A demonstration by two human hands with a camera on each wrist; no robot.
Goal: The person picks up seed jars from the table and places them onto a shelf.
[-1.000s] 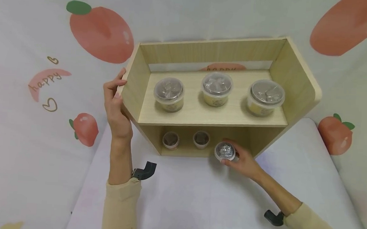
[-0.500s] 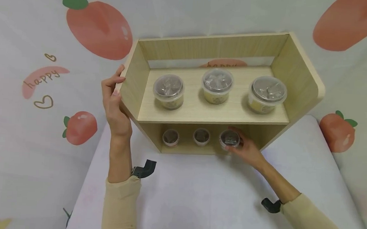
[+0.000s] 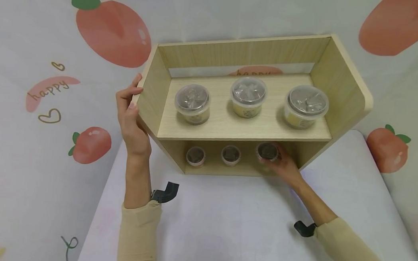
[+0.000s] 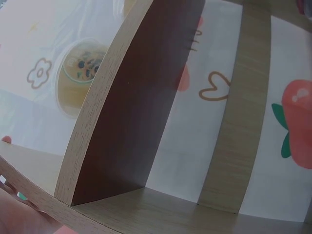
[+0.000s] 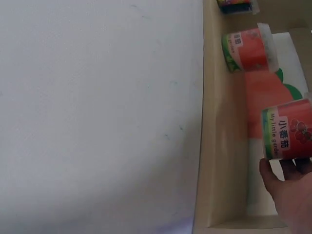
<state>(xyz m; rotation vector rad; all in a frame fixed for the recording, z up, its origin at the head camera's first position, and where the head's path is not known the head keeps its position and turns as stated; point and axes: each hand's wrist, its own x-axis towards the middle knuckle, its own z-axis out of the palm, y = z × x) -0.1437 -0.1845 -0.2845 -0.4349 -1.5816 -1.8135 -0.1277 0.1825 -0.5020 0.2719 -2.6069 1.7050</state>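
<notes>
My left hand (image 3: 133, 128) grips the left side panel of a pale wooden two-tier shelf (image 3: 212, 134), its thumb and fingers around the panel's edge. In the lower compartment, toward the right end, my right hand (image 3: 287, 169) holds a small lidded plastic cup (image 3: 267, 151). Seen from the right wrist, this cup (image 5: 288, 130) has a red label with tomatoes and the words "My little garden", and fingers (image 5: 269, 175) support it near its base. Two similar cups stand left of it on that level: a middle cup (image 3: 231, 155) and a left cup (image 3: 196, 156).
On the upper tier stand three larger yellowish tubs with clear lids: a left tub (image 3: 192, 104), a middle tub (image 3: 248, 97) and a right tub (image 3: 305, 106). A white cloth (image 3: 221, 227) lies under the shelf. Behind hangs a fruit-printed sheet (image 3: 32, 147).
My right hand has carried the cup from in front of the shelf back and to the right, into the lower compartment. The left hand keeps its grip on the side panel.
</notes>
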